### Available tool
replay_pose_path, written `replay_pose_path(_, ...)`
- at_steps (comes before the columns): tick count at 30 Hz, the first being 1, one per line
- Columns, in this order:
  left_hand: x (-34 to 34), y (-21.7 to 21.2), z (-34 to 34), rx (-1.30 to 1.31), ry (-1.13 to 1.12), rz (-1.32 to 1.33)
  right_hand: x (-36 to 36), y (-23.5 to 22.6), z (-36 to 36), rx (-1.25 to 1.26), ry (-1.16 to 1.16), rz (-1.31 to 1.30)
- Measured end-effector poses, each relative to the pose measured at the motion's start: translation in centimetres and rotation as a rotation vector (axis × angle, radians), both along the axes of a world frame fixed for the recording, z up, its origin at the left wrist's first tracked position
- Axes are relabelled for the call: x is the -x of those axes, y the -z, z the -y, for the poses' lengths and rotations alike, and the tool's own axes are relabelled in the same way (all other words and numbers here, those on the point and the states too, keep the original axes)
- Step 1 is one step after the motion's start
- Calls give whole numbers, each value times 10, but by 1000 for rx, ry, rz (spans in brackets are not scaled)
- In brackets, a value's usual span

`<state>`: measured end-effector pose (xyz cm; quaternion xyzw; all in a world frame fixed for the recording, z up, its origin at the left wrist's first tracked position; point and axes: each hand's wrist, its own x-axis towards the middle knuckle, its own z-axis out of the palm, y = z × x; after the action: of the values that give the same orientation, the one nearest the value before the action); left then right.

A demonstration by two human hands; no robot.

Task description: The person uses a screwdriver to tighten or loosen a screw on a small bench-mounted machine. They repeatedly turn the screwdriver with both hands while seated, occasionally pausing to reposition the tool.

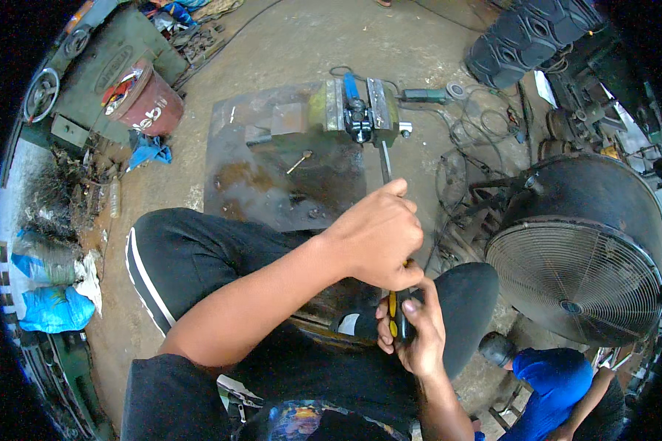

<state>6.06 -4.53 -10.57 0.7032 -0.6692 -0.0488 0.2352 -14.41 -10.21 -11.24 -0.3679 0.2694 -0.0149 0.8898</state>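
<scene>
My left hand (379,234) is closed in a fist around the shank of a long flat metal file (386,163), which points away from me toward the vise. My right hand (421,327) grips the file's black and yellow handle (397,316) close to my body. Just beyond the file's tip stands a green bench vise (388,132). Between its jaws sits a dark metal part (358,121), with a blue piece (351,87) rising behind it. Whether the file touches the vise I cannot tell.
Under the vise lies a stained metal plate (232,162) with a small brush-like tool (299,162). An angle grinder (423,95) and cables lie right of the vise. A large drum fan (574,279) stands at right; near it crouches a person in blue (552,375). A red bucket (154,106) stands left.
</scene>
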Motion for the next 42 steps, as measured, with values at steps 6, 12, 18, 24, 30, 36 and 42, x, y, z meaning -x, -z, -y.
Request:
replay_pose_path(6, -11, 4, -9, 22, -43, -11, -25, -12, 1, 161, -146, -114)
replay_pose_path(12, -17, 7, -14, 63, -68, -37, -34, -24, -9, 246, -156, -155)
replay_pose_path(18, -26, -4, -13, 12, -74, -89, -48, -46, -13, 87, -100, -197)
replay_pose_path(24, -28, -17, 11, -71, -166, -170, -55, -53, -19, -83, -41, -225)
replay_pose_path(30, -38, -17, 18, -191, -211, -164, -65, -62, -23, -92, -107, -346)
replay_pose_path(36, -41, -24, 21, -273, -209, -138, -78, -73, -21, -35, -115, -366)
replay_pose_path(42, -44, -33, 24, -324, -296, -112, -78, -73, -18, -8, -113, -266)
